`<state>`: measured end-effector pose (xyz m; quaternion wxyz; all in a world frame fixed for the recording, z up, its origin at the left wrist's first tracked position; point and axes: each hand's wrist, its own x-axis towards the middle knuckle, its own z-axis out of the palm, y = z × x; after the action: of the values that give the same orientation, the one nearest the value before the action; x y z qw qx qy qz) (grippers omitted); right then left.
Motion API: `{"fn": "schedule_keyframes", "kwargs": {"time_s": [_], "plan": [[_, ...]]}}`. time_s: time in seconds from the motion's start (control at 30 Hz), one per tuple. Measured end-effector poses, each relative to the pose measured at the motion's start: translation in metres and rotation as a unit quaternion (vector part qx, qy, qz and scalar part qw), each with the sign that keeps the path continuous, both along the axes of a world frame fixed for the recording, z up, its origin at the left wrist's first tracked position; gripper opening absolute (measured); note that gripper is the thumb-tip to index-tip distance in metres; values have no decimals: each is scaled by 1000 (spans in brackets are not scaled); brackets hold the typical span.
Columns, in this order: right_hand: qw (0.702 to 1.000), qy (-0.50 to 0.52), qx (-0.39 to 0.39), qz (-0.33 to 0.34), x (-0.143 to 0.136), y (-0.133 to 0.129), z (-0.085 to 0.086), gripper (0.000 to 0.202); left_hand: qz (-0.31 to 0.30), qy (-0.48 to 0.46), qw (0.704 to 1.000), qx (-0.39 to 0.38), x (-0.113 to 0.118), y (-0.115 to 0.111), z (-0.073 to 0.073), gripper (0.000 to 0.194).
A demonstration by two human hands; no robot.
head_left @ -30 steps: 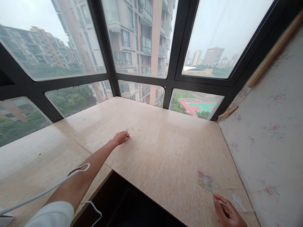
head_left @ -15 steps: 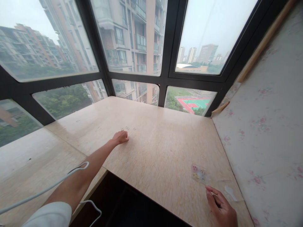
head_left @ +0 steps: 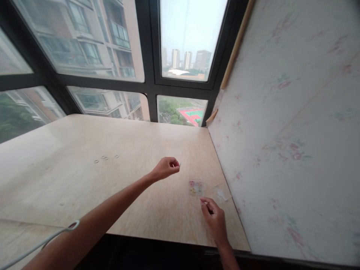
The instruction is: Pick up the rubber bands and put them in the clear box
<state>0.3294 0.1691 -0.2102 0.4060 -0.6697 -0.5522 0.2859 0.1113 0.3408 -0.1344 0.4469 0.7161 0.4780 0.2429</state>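
Observation:
My left hand [head_left: 166, 168] is above the table, left of and beyond a clear plastic box. Its thumb and fingers are pinched, with a pale sliver at the tips too small to name. The box [head_left: 196, 187] lies flat and holds small rings in compartments, pink and yellow ones among them. Just on the near side of the box is my right hand [head_left: 215, 217], thumb and forefinger pressed together; whatever is between them cannot be made out. Several thin rings lie at the left on the table, one [head_left: 96, 161] at the left end and another [head_left: 116, 156] at the right.
The pale table [head_left: 152, 210] meets dark-framed windows [head_left: 152, 90] at the back and a flowered wall [head_left: 267, 150] at the right. A clear plastic scrap [head_left: 221, 194] lies near that wall. A white cable [head_left: 42, 243] crosses by my left forearm.
My view has turned to the right. My left hand has left the spot beside the loose rings and come across toward the box. My right hand stays near the box, its fingers still pinched.

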Motion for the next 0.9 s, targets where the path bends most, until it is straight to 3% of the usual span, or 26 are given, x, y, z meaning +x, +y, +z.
{"fn": "schedule_keyframes", "kwargs": {"time_s": [0.13, 0.3, 0.43, 0.57, 0.67, 0.73, 0.83, 0.9], "plan": [[1000, 8, -5, 6, 0, 0, 2, 35, -135, 78, 976, 151, 51, -23, -7, 10], [1000, 8, 10, 13, -1, -2, 6, 31, -261, 125, 923, 252, 76, -33, -28, 10], [1000, 3, 16, 17, -2, -1, 8, 29, -282, 131, 909, 276, 81, -32, -40, 9], [1000, 2, 17, 18, -2, -1, 9, 28, -286, 131, 909, 271, 81, -31, -38, 12], [1000, 11, 10, 17, -1, -3, 8, 29, -270, 107, 923, 252, 77, -30, -31, 18], [1000, 13, 1, 17, 0, -4, 6, 29, -220, 74, 947, 224, 70, -30, -29, 21], [1000, 14, -15, 17, 1, -4, 3, 31, -83, -7, 983, 163, 53, -30, -36, 21], [1000, 16, -22, 15, 1, -3, 2, 32, 13, -43, 990, 132, 38, -32, -47, 20]]}}
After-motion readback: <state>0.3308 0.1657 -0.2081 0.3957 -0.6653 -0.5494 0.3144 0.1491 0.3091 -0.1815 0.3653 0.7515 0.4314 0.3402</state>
